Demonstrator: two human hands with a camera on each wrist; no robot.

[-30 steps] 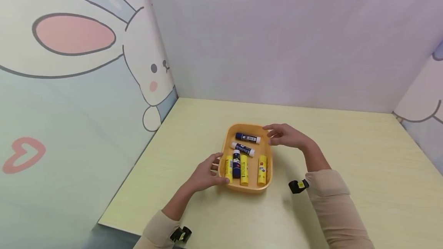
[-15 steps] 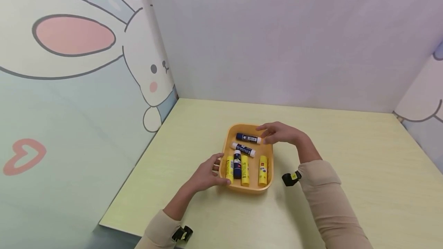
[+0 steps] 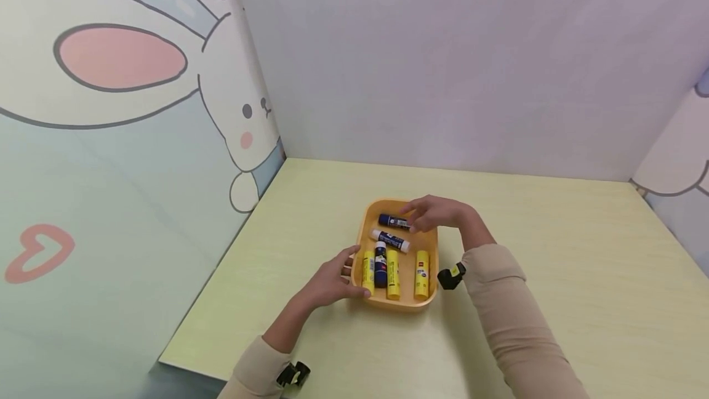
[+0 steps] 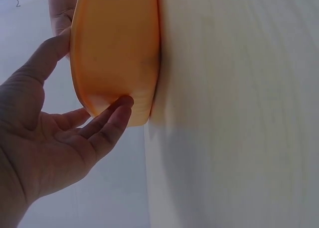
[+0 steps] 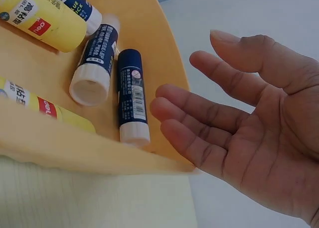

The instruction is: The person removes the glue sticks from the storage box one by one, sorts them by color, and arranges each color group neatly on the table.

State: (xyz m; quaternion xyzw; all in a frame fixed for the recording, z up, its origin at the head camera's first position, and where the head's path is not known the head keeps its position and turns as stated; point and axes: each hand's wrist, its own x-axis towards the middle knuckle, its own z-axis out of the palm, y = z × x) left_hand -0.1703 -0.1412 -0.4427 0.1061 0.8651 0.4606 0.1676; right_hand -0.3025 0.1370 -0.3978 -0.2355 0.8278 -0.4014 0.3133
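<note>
A pale yellow-green table (image 3: 554, 276) carries an orange tray (image 3: 368, 214) near its middle, walled in by cartoon rabbit panels (image 3: 127, 109). Six glue sticks lie in the tray: three blue, three yellow. The left hand (image 3: 331, 279) rests with relaxed, spread fingers against the tray's near-left wall, steadying it without gripping. The right hand (image 3: 437, 213) hovers over the far end with loosely extended fingers, just beside the farthest blue glue stick (image 3: 392, 221), holding nothing; the right wrist view shows its fingertips (image 5: 164, 108) close to that stick (image 5: 131, 96) but apart from it. Judged from this, nothing has been lifted out yet: all the sticks remain in the tray, and the grasp is still to be made.
</note>
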